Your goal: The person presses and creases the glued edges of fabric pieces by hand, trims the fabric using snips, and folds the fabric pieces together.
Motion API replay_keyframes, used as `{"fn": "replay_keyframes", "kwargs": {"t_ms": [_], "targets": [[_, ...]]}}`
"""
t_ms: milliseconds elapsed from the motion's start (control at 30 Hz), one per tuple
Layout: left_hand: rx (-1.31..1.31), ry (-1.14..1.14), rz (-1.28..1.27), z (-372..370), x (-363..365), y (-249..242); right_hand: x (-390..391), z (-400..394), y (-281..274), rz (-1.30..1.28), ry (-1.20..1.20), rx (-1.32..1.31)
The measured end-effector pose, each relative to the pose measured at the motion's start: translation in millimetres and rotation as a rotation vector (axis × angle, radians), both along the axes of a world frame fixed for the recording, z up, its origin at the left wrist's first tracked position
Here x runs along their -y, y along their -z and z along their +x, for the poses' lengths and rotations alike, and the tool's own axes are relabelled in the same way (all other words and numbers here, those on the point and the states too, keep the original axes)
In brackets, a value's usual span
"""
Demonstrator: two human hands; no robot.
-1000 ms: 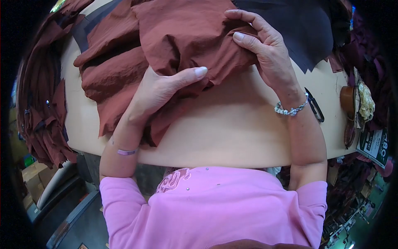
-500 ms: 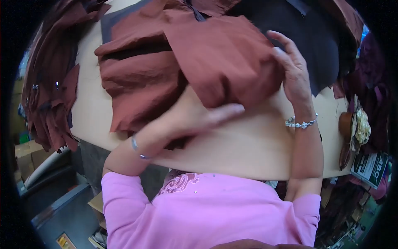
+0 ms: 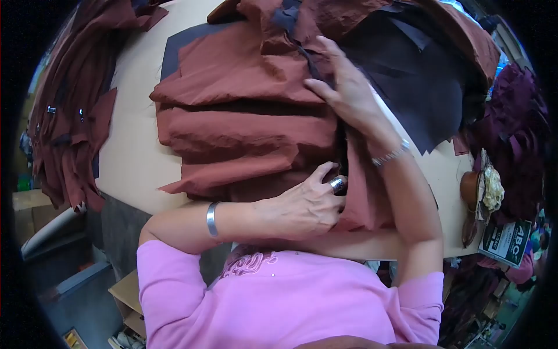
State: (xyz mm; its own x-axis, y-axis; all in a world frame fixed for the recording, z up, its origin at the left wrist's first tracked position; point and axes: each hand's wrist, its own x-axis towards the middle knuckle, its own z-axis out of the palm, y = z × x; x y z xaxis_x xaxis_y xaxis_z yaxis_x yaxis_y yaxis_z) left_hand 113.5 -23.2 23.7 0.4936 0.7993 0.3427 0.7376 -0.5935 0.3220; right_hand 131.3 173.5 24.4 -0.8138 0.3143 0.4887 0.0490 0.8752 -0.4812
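Reddish-brown cloth pieces (image 3: 232, 134) lie in folded layers on the pale table. At their lower right part is my left hand (image 3: 314, 203), its fingers curled in at the cloth's edge. A small shiny metal thing (image 3: 337, 184) shows at those fingers; whether it is a ring or a held item, I cannot tell. My right hand (image 3: 351, 96) rests on the cloth farther up, thumb and forefinger apart, its other fingers partly hidden. A narrow strip of brown cloth (image 3: 360, 186) hangs down between the two hands toward the table's near edge.
Dark cloth (image 3: 407, 81) is spread at the upper right. More brown cloth (image 3: 75, 116) hangs over the left side. A brown round item (image 3: 469, 185), a crumpled pale bundle (image 3: 493, 189) and a green-and-white box (image 3: 505, 241) sit at the right edge, near purple cloth (image 3: 517, 139).
The upper brown piece has been turned over toward the right, uncovering the layers below. My right hand has moved left, and my left hand has moved down and curled at the cloth.
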Motion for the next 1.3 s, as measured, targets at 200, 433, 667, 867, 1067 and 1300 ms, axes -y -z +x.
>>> {"fn": "replay_keyframes", "kwargs": {"t_ms": [200,433,667,867,1067,1300], "targets": [[0.113,-0.061,0.054,3,-1,2,50,-25,-30,0.273,-0.103,-0.053],[-0.095,-0.216,-0.405,-43,35,-77,4,107,-103,0.061,0.389,-0.28],[-0.877,-1.076,0.255,-176,63,-133,37,197,-69,0.078,0.08,-0.012],[-0.376,-0.728,0.685,-118,92,-134,30,196,-52,-0.175,0.111,0.051],[0.738,0.062,1.225,-2,52,-156,26,162,-37,-0.101,0.072,-0.048],[0.752,0.255,1.028,-35,102,-166,36,167,-3,-0.108,0.003,-0.085]]}}
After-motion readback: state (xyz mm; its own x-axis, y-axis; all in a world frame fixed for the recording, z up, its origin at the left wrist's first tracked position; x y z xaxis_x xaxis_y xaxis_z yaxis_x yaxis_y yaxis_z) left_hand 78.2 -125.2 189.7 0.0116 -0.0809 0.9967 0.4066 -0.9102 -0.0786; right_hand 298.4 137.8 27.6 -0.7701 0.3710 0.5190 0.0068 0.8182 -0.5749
